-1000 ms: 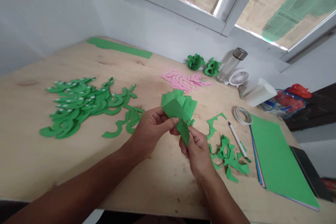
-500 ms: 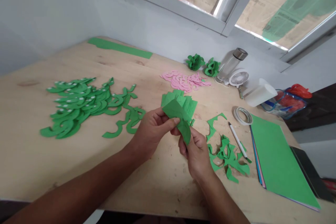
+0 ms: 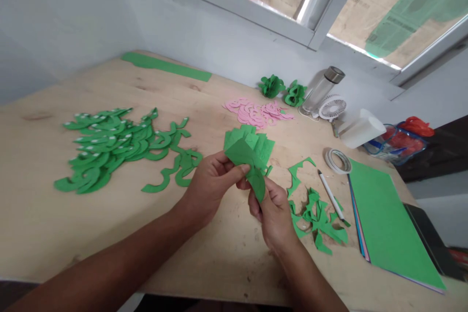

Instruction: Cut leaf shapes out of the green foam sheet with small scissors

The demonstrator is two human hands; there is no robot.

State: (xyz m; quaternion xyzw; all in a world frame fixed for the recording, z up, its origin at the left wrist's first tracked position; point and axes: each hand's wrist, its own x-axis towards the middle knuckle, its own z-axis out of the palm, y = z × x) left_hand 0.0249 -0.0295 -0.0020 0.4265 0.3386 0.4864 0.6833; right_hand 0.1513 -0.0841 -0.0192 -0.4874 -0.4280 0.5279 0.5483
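Note:
In the head view a green paper piece [image 3: 240, 152] is pinched between the thumb and fingers of my left hand [image 3: 215, 178]. Its top end is pointed, and a curved flap hangs down toward the right. My right hand [image 3: 270, 209] is closed at that flap's lower edge, thumb against the paper; its fingers are partly hidden. Just behind the held piece lies a stack of green paper pieces [image 3: 266, 144]. Right of my right hand are loose green paper scraps [image 3: 320, 217].
Curled green cutouts [image 3: 106, 148] spread over the left of the wooden table [image 3: 109, 234]. Pink cutouts [image 3: 252, 113] lie farther back. To the right are a pen [image 3: 331, 196], a tape roll [image 3: 338, 161], green sheets [image 3: 391, 219], a small fan [image 3: 332, 106] and a bottle [image 3: 321, 90].
Almost nothing differs. Both hands keep their grip on the green paper piece, and the view has shifted very slightly.

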